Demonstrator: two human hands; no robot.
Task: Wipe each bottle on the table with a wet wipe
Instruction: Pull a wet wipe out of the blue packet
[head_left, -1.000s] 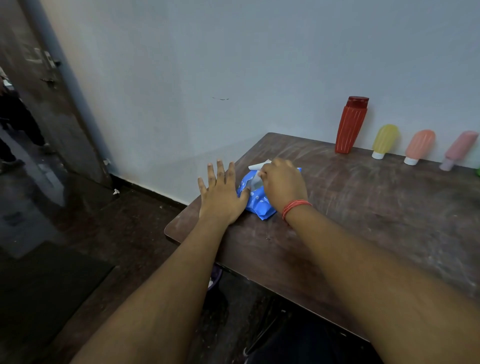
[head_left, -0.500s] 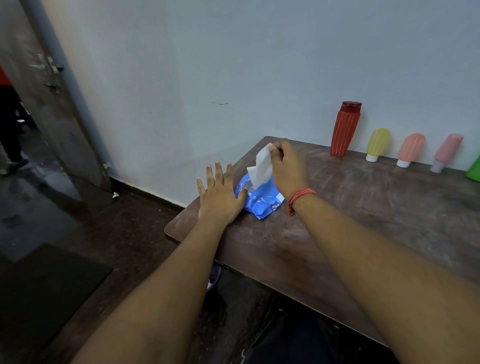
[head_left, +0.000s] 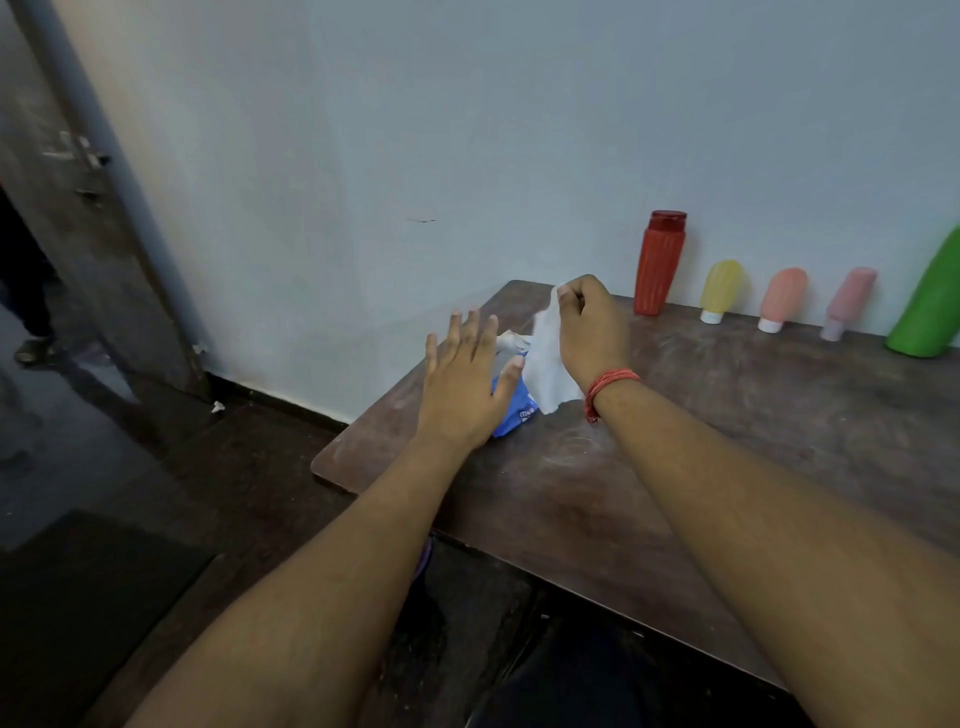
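My right hand (head_left: 589, 325) pinches a white wet wipe (head_left: 548, 371), which hangs down from its fingers above a blue wipe pack (head_left: 511, 408). My left hand (head_left: 465, 382) lies over the pack with straight fingers and hides most of it. Against the wall at the back stand a tall red bottle (head_left: 658, 262), a yellow bottle (head_left: 721, 291), an orange bottle (head_left: 782, 299), a pink bottle (head_left: 849, 304) and a green bottle (head_left: 930, 306) cut off by the right edge.
The brown wooden table (head_left: 727, 431) has its left corner just left of my left hand and its near edge runs diagonally below my arms. A grey door (head_left: 93, 218) stands open at the left over a dark floor.
My right hand pulled the wipe up and out of the pack, lifting higher and to the right. My left hand shifted right over the pack.
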